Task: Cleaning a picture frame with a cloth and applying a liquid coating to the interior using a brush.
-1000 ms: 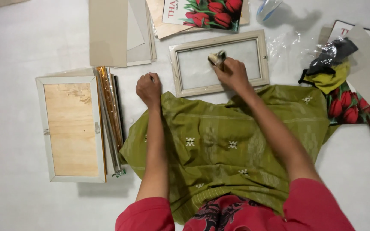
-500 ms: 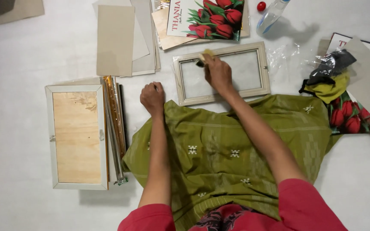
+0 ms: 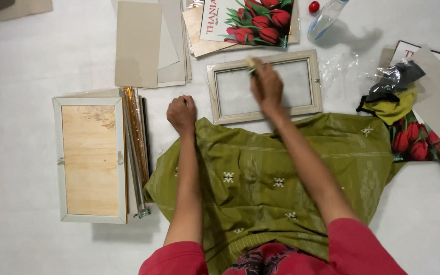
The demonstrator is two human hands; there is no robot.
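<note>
A pale wooden picture frame [image 3: 312,81] with a glass pane lies flat on the white floor in front of me. My right hand [image 3: 267,85] rests over the pane near the frame's upper rail and grips a small wad of cloth [image 3: 251,63] that pokes out past my fingers. My left hand [image 3: 182,114] is a closed fist pressed on the floor just left of the frame, at the edge of the green cloth [image 3: 281,168] over my lap.
A second frame [image 3: 90,160] lies face down at the left, beside thin strips [image 3: 136,147]. Grey cards [image 3: 138,43] and tulip prints [image 3: 248,20] lie beyond. A bottle [image 3: 327,18], plastic wrap [image 3: 337,63], rags [image 3: 390,89] and more prints [image 3: 423,137] sit right.
My right hand swept with the cloth from the pane's middle left to the upper rail, then shifted a little right along it. The left fist stayed put.
</note>
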